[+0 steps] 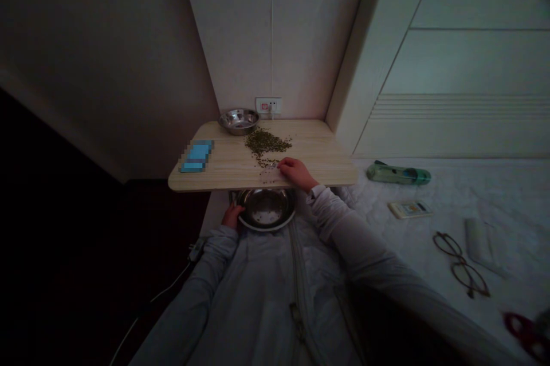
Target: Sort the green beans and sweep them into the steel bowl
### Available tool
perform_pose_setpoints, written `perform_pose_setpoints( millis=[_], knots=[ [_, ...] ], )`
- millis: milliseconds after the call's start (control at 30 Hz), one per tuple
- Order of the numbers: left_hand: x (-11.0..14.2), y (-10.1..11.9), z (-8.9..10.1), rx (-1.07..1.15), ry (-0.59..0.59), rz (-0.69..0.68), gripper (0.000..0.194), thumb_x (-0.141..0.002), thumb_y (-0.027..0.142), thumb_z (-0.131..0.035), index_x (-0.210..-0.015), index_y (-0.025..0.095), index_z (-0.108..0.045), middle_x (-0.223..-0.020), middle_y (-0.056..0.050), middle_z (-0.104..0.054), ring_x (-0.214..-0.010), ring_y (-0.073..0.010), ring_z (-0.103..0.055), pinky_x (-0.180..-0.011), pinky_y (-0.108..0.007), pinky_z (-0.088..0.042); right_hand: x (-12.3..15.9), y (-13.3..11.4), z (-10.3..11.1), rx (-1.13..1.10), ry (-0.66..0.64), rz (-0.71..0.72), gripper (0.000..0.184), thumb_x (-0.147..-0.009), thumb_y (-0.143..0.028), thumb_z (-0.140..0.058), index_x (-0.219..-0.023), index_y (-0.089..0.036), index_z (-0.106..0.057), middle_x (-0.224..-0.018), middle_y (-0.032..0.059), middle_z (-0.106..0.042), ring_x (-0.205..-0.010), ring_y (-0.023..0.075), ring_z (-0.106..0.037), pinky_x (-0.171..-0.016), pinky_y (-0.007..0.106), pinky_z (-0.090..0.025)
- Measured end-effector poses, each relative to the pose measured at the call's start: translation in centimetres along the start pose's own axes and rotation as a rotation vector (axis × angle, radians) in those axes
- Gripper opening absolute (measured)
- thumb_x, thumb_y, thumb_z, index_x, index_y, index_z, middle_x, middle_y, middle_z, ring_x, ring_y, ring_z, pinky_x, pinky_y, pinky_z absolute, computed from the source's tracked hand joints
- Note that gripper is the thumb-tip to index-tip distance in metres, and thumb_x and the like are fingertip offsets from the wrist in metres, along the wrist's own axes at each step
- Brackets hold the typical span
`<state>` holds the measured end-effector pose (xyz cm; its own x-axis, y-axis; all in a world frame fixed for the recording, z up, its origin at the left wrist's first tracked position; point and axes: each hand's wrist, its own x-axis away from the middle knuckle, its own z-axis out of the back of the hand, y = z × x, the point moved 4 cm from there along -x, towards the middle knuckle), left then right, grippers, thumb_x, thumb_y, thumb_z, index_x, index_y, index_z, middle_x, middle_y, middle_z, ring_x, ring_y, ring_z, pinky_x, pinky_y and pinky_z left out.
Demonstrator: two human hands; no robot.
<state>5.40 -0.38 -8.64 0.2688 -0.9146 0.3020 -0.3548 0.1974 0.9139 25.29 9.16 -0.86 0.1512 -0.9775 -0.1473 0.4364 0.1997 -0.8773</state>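
Note:
My left hand (232, 216) is closed on the left rim of a steel bowl (267, 225) just below the table's front edge. A few small dark bits lie inside the bowl. Above it, my right hand (295, 172) pinches what looks like a thin clear plastic sheet (269, 173) against the tabletop. Several small grains show at or under that sheet. Just beyond my right fingertips spreads a pile of small green grains (264, 142), too small to name exactly. Its near edge trails toward my right hand.
A second steel bowl (239, 121) stands at the back left of the wooden table (320, 145), near a wall socket (268, 106). A blurred blue item (196, 156) lies left. On the bed are a green case (399, 173), a phone (410, 209) and glasses (460, 264).

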Motion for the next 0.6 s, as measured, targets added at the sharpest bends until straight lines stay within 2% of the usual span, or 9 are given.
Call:
perform_pose_setpoints(
  millis=[100,367,600],
  knots=[
    [0.11,0.15,-0.07,-0.008,-0.001,0.041,0.02,-0.041,0.018,-0.055,-0.06,0.018,-0.057,-0.058,-0.002,-0.057,-0.066,-0.0204,-0.054,-0.06,-0.03,-0.042,-0.03,0.01,-0.03,0.011,0.002,0.009,0.018,-0.068,-0.03,-0.049,-0.071,-0.015,-0.059,-0.057,-0.0026,-0.054,-0.057,0.0095,-0.046,-0.057,0.023,-0.033],
    [-0.78,-0.7,0.56,-0.037,-0.004,0.016,0.026,-0.041,0.021,-0.057,-0.067,0.018,-0.058,-0.06,-0.002,-0.057,-0.069,-0.0212,-0.055,-0.062,-0.03,-0.041,0.1,-0.2,0.03,0.022,0.005,0.001,0.02,-0.07,-0.031,-0.049,-0.074,-0.015,-0.06,-0.06,-0.0018,-0.057,-0.058,0.0098,-0.047,-0.058,0.023,-0.034],
    [-0.8,-0.63,0.39,-0.025,-0.011,-0.035,0.015,-0.042,0.02,-0.056,-0.057,0.019,-0.056,-0.053,0.0,-0.055,-0.065,-0.0204,-0.056,-0.058,-0.029,-0.042,0.02,-0.07,-0.04,0.041,-0.019,0.009,0.02,-0.069,-0.032,-0.049,-0.072,-0.015,-0.059,-0.058,-0.0019,-0.054,-0.056,0.01,-0.045,-0.057,0.023,-0.032]
  ],
)
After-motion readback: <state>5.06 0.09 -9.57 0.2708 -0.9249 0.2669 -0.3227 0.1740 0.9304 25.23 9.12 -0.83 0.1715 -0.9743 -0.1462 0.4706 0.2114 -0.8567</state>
